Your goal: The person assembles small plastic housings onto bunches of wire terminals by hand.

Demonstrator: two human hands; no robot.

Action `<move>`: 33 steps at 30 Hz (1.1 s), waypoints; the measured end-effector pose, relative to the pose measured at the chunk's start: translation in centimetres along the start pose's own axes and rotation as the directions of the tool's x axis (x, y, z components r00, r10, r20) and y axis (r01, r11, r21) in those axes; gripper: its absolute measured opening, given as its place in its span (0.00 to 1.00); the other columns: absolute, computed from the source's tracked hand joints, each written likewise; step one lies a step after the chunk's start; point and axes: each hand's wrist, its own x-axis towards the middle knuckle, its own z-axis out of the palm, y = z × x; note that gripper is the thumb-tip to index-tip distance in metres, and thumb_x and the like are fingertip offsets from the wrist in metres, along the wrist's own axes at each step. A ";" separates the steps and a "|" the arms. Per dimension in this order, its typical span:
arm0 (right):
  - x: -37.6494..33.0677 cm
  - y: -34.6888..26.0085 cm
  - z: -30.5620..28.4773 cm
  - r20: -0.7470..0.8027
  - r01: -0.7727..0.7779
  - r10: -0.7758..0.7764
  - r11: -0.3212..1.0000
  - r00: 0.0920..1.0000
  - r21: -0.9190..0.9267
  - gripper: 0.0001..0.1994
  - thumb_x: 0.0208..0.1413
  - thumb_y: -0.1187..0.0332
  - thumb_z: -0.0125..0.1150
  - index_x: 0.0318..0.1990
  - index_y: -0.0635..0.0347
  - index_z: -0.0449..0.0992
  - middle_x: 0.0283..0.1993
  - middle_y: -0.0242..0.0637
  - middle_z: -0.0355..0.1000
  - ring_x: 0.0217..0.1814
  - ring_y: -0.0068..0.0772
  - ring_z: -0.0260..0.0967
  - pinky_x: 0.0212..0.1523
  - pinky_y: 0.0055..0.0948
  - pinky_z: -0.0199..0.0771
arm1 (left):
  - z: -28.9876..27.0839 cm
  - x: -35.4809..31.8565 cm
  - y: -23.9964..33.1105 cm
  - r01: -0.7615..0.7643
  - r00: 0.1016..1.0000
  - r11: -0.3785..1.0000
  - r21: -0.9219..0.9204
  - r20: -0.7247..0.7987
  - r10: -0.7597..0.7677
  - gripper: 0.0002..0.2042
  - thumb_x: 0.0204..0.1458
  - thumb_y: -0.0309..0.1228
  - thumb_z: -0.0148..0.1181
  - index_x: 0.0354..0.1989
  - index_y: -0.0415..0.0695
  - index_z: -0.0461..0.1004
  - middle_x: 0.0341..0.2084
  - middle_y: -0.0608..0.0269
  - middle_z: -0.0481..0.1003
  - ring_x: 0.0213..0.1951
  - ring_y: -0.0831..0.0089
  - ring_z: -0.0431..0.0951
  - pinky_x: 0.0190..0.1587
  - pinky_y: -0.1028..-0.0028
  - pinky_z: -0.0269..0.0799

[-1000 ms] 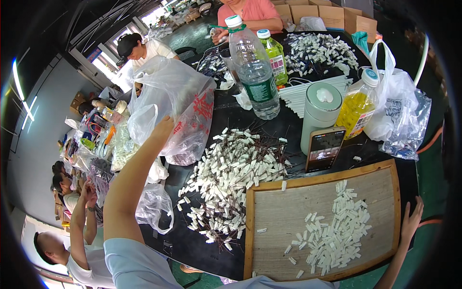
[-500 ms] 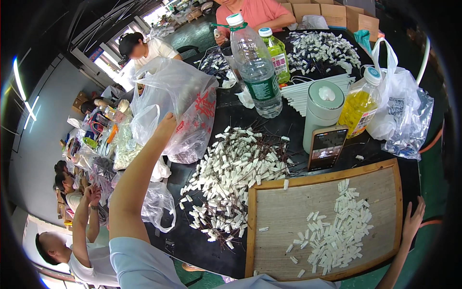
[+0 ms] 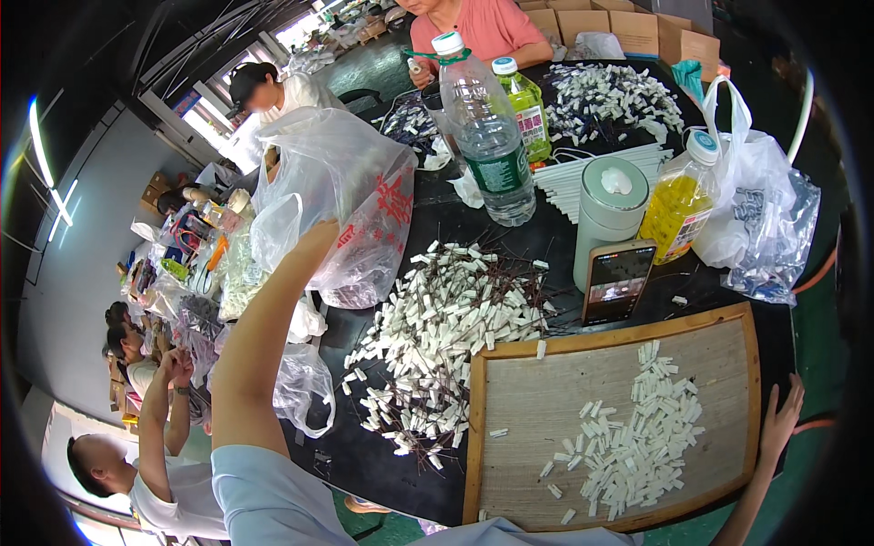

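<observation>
Sorting partly done: small white pieces (image 3: 637, 446) lie on wooden tray (image 3: 480, 428); larger unsorted heap (image 3: 446, 337) remains at ten o'clock on bench (image 3: 364, 460). Left hand (image 3: 314, 241) touches plastic bag (image 3: 341, 196), fingers hidden. Right hand (image 3: 781, 419) at tray's three-o'clock edge, fingers spread.

lit phone screen (image 3: 617, 282) leaning on pale canister (image 3: 612, 214); green-labelled bottle (image 3: 488, 136); cardboard boxes (image 3: 628, 27) at back

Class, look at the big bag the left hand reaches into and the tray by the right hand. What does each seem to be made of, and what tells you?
The bag: thin clear plastic film, glossy; it crumples and shows light through. The tray: seemingly a wooden frame, matte tan; its floor looks woven, perhaps bamboo.
</observation>
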 end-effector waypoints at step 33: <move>-0.1 -0.2 -0.4 -0.007 0.007 -0.007 1.000 1.000 -0.030 0.21 0.62 0.60 0.47 0.56 0.67 0.62 0.58 0.51 0.61 0.61 0.52 0.58 0.59 0.43 0.58 | -8.8 7.6 9.8 -0.217 0.973 0.626 0.749 0.218 0.077 0.06 0.48 0.29 0.52 0.29 0.45 0.76 0.25 0.56 0.78 0.31 0.58 0.80 0.31 0.64 0.75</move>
